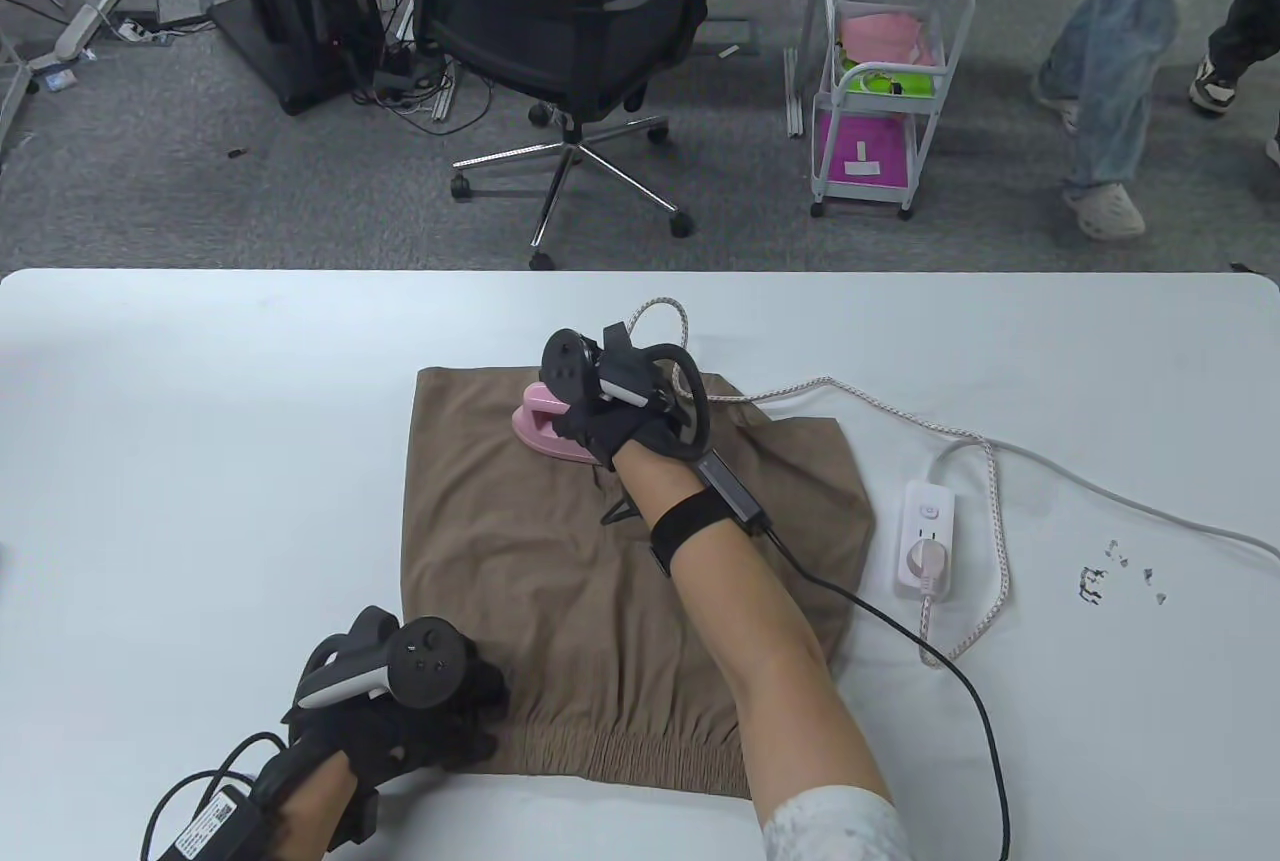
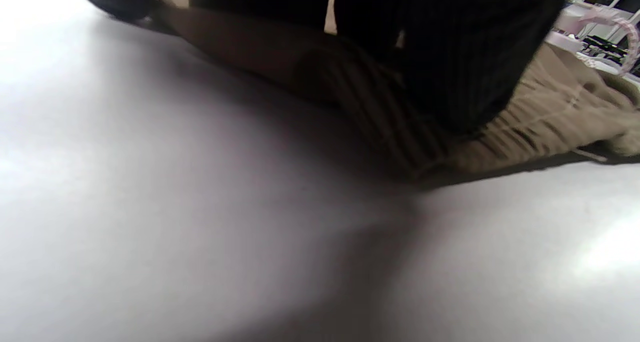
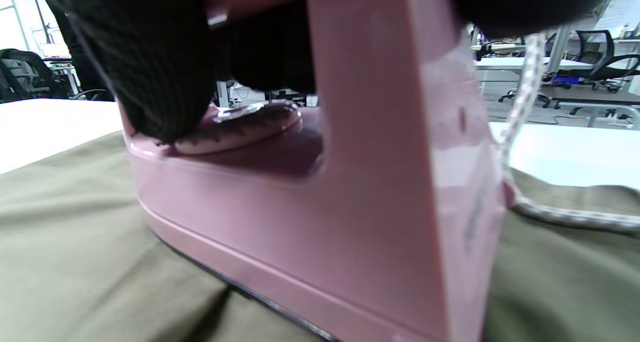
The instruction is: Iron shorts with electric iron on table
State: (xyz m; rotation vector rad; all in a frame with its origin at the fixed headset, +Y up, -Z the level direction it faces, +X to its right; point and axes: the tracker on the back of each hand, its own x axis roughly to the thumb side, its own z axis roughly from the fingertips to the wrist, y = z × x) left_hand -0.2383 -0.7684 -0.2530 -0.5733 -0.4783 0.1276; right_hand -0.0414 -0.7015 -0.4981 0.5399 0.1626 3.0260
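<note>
Brown shorts (image 1: 560, 561) lie flat on the white table (image 1: 200, 421), waistband toward me. My right hand (image 1: 610, 411) grips the handle of a small pink iron (image 1: 540, 426), which sits flat on the shorts near their far edge. In the right wrist view the iron (image 3: 350, 222) fills the frame, sole on the cloth (image 3: 75, 262), my gloved fingers (image 3: 150, 67) around its handle. My left hand (image 1: 430, 711) presses on the waistband's left corner; in the left wrist view dark fingers (image 2: 450, 57) rest on the gathered band (image 2: 525, 132).
The iron's braided cord (image 1: 960, 461) loops to a white power strip (image 1: 925, 536) right of the shorts. Small dark bits (image 1: 1110, 581) lie at the table's right. An office chair (image 1: 570, 31) and a white cart (image 1: 880, 91) stand beyond the far edge.
</note>
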